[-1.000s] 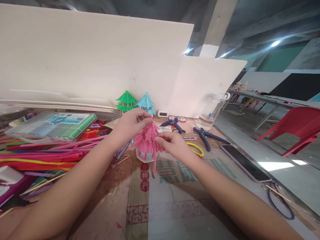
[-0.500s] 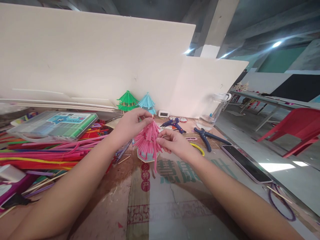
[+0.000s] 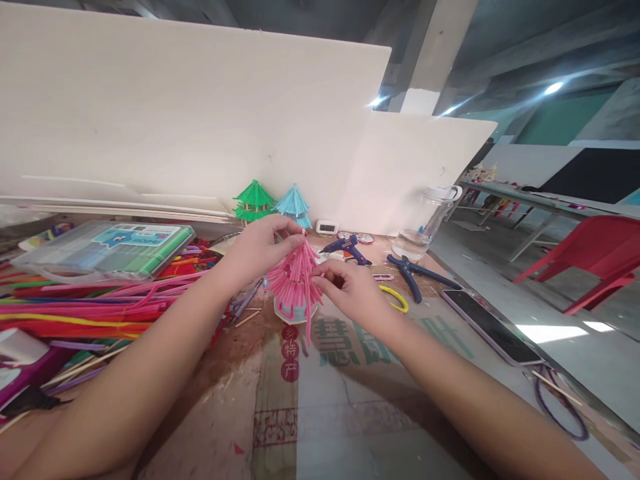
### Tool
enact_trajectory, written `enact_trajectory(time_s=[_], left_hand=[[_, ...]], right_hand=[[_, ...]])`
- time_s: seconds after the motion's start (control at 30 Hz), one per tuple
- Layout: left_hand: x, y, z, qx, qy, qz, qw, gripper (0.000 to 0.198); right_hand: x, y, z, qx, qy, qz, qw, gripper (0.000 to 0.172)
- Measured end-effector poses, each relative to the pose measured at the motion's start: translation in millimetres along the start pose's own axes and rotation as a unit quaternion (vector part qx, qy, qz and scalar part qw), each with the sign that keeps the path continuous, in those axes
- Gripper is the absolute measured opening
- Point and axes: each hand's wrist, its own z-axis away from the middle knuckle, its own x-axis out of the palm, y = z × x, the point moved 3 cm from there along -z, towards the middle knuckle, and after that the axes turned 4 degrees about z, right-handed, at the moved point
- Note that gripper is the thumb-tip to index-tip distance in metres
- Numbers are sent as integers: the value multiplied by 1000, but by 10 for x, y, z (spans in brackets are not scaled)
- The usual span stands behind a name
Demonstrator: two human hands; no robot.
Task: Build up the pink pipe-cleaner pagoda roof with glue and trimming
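**glue_gremlin:** How far along would you call this one?

**stixnfuzz:** Pretty far, I'd say. The pink tiered pipe-cleaner tower stands on the printed cardboard sheet, and its roof layers look fringed all round, at least on the side we can see. Probably still to do: one pink strand hangs well below the bottom fringe, untrimmed, and the pale blue base under it looks bare. The left hand is curled, thumb and fingertips pinched on the tower's tip. The right hand is nearly closed too, fingertips nipping strands on the tower's right side.

**glue_gremlin:** Any containers?

**stixnfuzz:** Two. Left of the tower, a flat clear plastic box with a green-and-blue label, lid shut, sits on a heap of loose coloured pipe cleaners. I can't tell what's inside. Behind and to the right of the tower, a clear jar with a white lid seems to hold a little clear liquid at the bottom. Just behind the tower stand a green tiered tower and a light blue tiered tower, and both look finished.
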Motion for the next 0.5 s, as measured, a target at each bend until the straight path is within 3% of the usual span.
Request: enact_trajectory(time_s=[0.17, 0.27, 0.4, 0.5], left_hand=[[3, 59, 21, 6, -5, 0, 1000, 21], [0, 95, 32, 12, -6, -3, 1000, 21], [-6, 155, 52, 13, -5, -14, 1000, 19], [-14, 198, 68, 22, 0, -24, 999, 17]], right_hand=[[3, -47, 21, -10, -5, 30, 999, 9], [-5, -106, 55, -28, -7, 96, 995, 17], [2, -195, 121, -82, 27, 277, 957, 37], [18, -228, 159, -118, 51, 350, 928, 37]])
